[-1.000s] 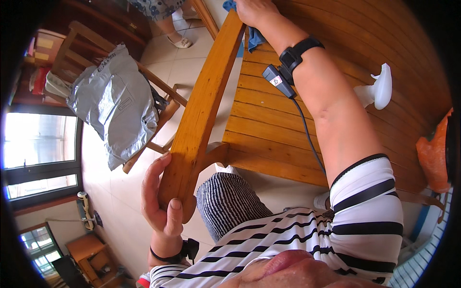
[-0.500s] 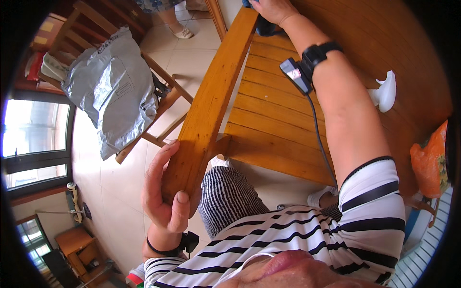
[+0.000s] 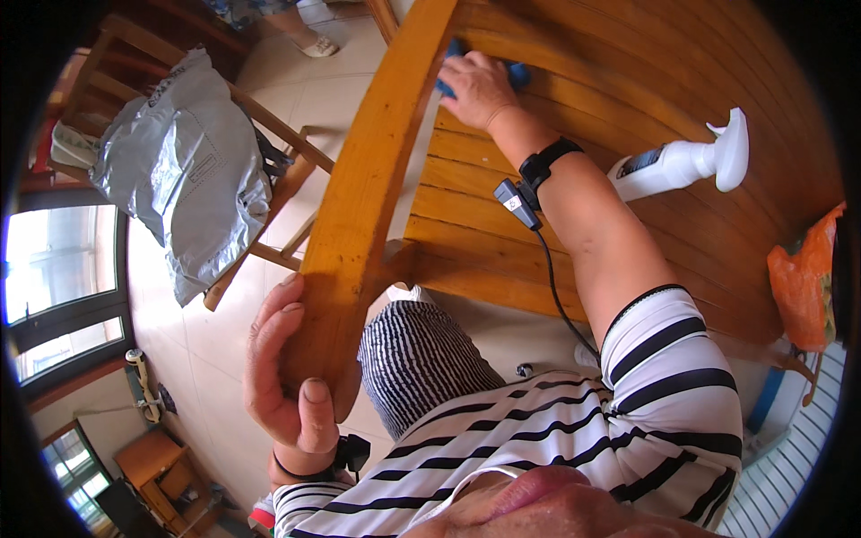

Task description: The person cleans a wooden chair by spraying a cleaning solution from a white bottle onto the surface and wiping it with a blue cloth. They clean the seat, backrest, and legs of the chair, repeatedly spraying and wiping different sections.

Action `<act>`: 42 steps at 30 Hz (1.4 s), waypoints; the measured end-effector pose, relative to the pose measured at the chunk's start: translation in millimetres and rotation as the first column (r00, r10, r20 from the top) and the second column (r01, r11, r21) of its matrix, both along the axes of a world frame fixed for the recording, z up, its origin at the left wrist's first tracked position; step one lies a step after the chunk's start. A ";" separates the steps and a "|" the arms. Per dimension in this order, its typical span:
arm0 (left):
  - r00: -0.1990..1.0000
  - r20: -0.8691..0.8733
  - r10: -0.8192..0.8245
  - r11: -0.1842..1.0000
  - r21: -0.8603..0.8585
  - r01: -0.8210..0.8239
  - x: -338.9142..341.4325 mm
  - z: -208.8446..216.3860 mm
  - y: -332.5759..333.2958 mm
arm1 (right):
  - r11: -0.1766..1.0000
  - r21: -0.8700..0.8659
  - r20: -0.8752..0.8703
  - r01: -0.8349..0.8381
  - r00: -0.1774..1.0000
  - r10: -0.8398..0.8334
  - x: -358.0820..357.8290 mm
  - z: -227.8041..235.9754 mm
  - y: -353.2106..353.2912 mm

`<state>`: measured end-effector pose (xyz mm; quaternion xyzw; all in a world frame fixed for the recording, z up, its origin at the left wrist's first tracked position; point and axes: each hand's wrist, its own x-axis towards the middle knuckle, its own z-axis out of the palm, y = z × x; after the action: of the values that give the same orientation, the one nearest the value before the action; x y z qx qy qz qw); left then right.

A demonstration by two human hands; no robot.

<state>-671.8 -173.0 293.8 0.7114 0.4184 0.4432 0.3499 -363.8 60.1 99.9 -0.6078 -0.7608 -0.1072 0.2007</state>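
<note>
My left hand (image 3: 289, 377) is wrapped round the rounded near end of a wooden armrest (image 3: 359, 206), thumb on one side and fingers on the other. Beyond it, my right hand (image 3: 480, 88) presses a blue cloth (image 3: 517, 75) against the slatted wooden bench (image 3: 466, 193), close to the far part of the armrest. The cloth is mostly hidden under the palm and fingers. A white spray bottle (image 3: 668, 168) lies on the bench to the right of my right forearm.
A wooden chair (image 3: 300, 143) at the left bears a silver plastic bag (image 3: 193, 179). An orange bag (image 3: 801, 278) is at the far right. Another person's foot (image 3: 318, 45) shows at the top. A cable (image 3: 560, 296) runs from the device on my right wrist.
My right hand has come nearer with the blue cloth, from the armrest's far end down onto the bench. More of the spray bottle shows. My left hand keeps its hold.
</note>
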 end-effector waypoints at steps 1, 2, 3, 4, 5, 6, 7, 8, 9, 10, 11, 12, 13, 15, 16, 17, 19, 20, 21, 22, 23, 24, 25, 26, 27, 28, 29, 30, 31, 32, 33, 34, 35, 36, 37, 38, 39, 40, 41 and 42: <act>1.000 0.009 0.007 1.000 0.000 -0.007 0.7 -0.7 -0.3 | 0.990 -0.103 -0.041 -0.100 0.995 0.096 -2.5 -1.2 -7.3; 1.000 0.017 0.013 1.000 0.001 -0.013 1.6 -1.2 -0.5 | 0.971 -0.152 -0.101 -0.186 0.980 0.172 -2.2 -3.8 -22.2; 0.999 0.032 0.024 1.000 0.002 -0.024 1.5 -1.7 -1.0 | 0.942 -0.191 -0.161 -0.277 0.955 0.248 -5.7 -0.3 -39.6; 0.998 0.044 0.035 0.999 0.004 -0.036 1.2 -1.5 -1.8 | 0.912 -0.200 -0.243 -0.357 0.920 0.307 -3.4 -0.2 -56.4; 0.997 0.056 0.047 0.999 0.005 -0.047 1.3 -0.8 -2.3 | 0.892 -0.220 -0.276 -0.396 0.902 0.332 1.3 0.6 -73.6; 0.997 0.051 0.050 0.999 0.008 -0.051 1.9 0.3 -2.2 | 0.870 -0.241 -0.308 -0.431 0.884 0.353 7.8 2.4 -93.6; 0.998 0.053 0.040 0.999 0.017 -0.041 2.5 0.9 -1.0 | 0.846 -0.259 -0.339 -0.466 0.864 0.372 14.4 5.3 -113.9; 0.998 0.054 0.030 0.999 0.025 -0.031 2.9 1.1 0.4 | 0.832 -0.259 -0.366 -0.491 0.847 0.386 20.1 9.2 -136.9; 0.998 0.055 0.022 0.999 0.038 -0.024 3.9 2.8 1.7 | 0.817 -0.255 -0.392 -0.517 0.828 0.402 25.3 15.8 -158.9; 0.996 0.084 0.023 0.999 0.045 -0.027 4.5 1.5 2.6 | 0.795 -0.293 -0.419 -0.532 0.819 0.393 29.7 24.6 -178.4; 0.996 0.087 0.019 0.999 0.046 -0.023 3.2 -0.3 3.2 | 0.776 -0.317 -0.434 -0.546 0.811 0.393 33.3 35.3 -198.9; 0.996 0.087 0.019 0.998 0.050 -0.024 0.9 -0.5 3.6 | 0.754 -0.336 -0.451 -0.565 0.799 0.398 35.9 46.7 -217.4; 0.996 0.087 0.014 0.998 0.057 -0.019 0.5 -0.2 4.9 | 0.735 -0.352 -0.466 -0.579 0.790 0.399 40.4 54.0 -233.5; 0.996 0.091 0.002 0.997 0.075 -0.008 1.3 1.2 6.5 | 0.744 -0.352 -0.479 -0.568 0.792 0.378 52.1 56.6 -258.4; 0.995 0.097 -0.008 0.996 0.085 0.000 -0.4 -1.1 6.2 | 0.749 -0.347 -0.483 -0.565 0.792 0.373 54.4 55.3 -264.5; 0.995 0.102 -0.016 0.995 0.095 0.006 -2.6 -2.6 4.8 | 0.819 -0.314 -0.433 -0.480 0.840 0.326 49.8 48.3 -266.4; 0.994 0.113 -0.009 0.992 0.123 -0.005 -8.7 -3.2 -0.8 | 0.926 -0.220 -0.341 -0.308 0.913 0.223 25.3 32.7 -260.2; 0.994 0.111 -0.018 0.991 0.134 0.003 -8.3 -4.2 -0.6 | 0.951 -0.258 -0.261 -0.173 0.960 0.104 6.9 34.9 -254.1; 0.994 0.110 -0.029 0.990 0.144 0.013 -7.2 -4.6 1.6 | 0.958 -0.205 -0.262 -0.202 0.954 0.145 -7.0 30.4 -242.7; 0.992 0.118 -0.032 0.991 0.133 0.016 -5.7 -6.3 4.5 | 0.962 -0.155 -0.259 -0.225 0.949 0.181 -18.8 25.0 -232.8; 0.994 0.097 -0.041 0.989 0.145 0.027 -5.4 -8.2 7.7 | 0.931 -0.196 -0.289 -0.306 0.926 0.244 -32.9 26.2 -225.9; 0.996 0.074 -0.042 0.986 0.162 0.030 -4.5 -8.7 13.7 | 0.891 -0.228 -0.320 -0.393 0.894 0.312 -40.5 29.0 -216.0; 0.998 0.050 -0.036 0.985 0.171 0.027 -7.6 -8.7 13.5 | 0.852 -0.247 -0.325 -0.461 0.868 0.375 -46.5 30.5 -217.9; 0.999 0.045 -0.031 0.985 0.171 0.023 -8.6 -7.4 13.2 | 0.809 -0.267 -0.332 -0.524 0.838 0.433 -51.1 32.4 -221.9; 0.999 0.041 -0.026 0.985 0.169 0.019 -12.2 -7.4 11.5 | 0.754 -0.292 -0.341 -0.588 0.801 0.492 -54.1 35.3 -227.9; 0.999 0.037 -0.023 0.986 0.166 0.017 -15.8 -7.4 11.9 | 0.728 -0.297 -0.382 -0.618 0.776 0.502 -48.2 39.5 -236.3; 0.999 0.033 -0.023 0.987 0.163 0.017 -18.4 -6.7 12.9 | 0.772 -0.289 -0.372 -0.566 0.809 0.454 -36.9 39.4 -247.8; 0.999 0.035 -0.022 0.986 0.166 0.016 -16.9 -8.3 14.4 | 0.816 -0.283 -0.355 -0.504 0.845 0.399 -16.9 36.0 -262.2; 1.000 0.010 -0.005 0.987 0.163 0.003 -13.7 -6.6 17.0 | 0.853 -0.275 -0.336 -0.443 0.876 0.346 5.3 36.3 -273.8; 1.000 -0.015 0.011 0.988 0.154 -0.009 -11.1 -4.1 15.6 | 0.896 -0.320 -0.318 -0.307 0.926 0.204 28.1 39.8 -287.8; 0.998 -0.048 0.042 0.988 0.148 -0.035 -12.4 0.1 11.5 | 0.917 -0.356 -0.299 -0.181 0.952 0.072 48.9 44.0 -297.3; 0.999 -0.020 0.046 0.989 0.140 -0.043 -12.5 0.5 9.1 | 0.926 -0.367 -0.257 -0.084 0.966 -0.014 71.6 45.4 -309.3; 0.999 -0.017 0.041 0.989 0.143 -0.038 -13.5 -1.7 8.9 | 0.927 -0.374 -0.212 0.018 0.972 -0.104 95.2 48.1 -320.9; 0.999 -0.021 0.045 0.987 0.154 -0.041 -17.0 -2.7 10.4 | 0.917 -0.393 -0.208 0.060 0.966 -0.152 113.5 53.4 -328.2; 0.998 -0.030 0.047 0.985 0.167 -0.041 -16.8 -3.3 13.6 | 0.906 -0.411 -0.207 0.102 0.957 -0.202 130.7 55.7 -332.8; 0.995 -0.072 0.064 0.984 0.170 -0.051 -16.1 -1.2 12.6 | 0.905 -0.397 -0.212 0.155 0.943 -0.255 145.8 55.2 -335.6; 0.995 -0.074 0.064 0.985 0.165 -0.051 -15.4 -1.4 12.4 | 0.900 -0.383 -0.218 0.210 0.926 -0.309 157.2 54.9 -338.6; 0.995 -0.076 0.068 0.986 0.160 -0.055 -14.7 -2.4 12.5 | 0.892 -0.368 -0.224 0.262 0.906 -0.359 167.3 53.8 -338.8; 0.994 -0.077 0.073 0.986 0.154 -0.061 -13.4 -2.6 12.6 | 0.879 -0.357 -0.224 0.316 0.884 -0.409 177.3 52.7 -335.8; 0.993 -0.091 0.074 0.985 0.164 -0.059 -13.8 -0.9 10.8 | 0.862 -0.355 -0.230 0.363 0.860 -0.456 181.3 52.2 -333.2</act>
<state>-685.6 -162.2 293.0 0.7434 0.4212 0.4521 0.2559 -182.5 -273.1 152.1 -0.7893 -0.5790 0.0640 0.1939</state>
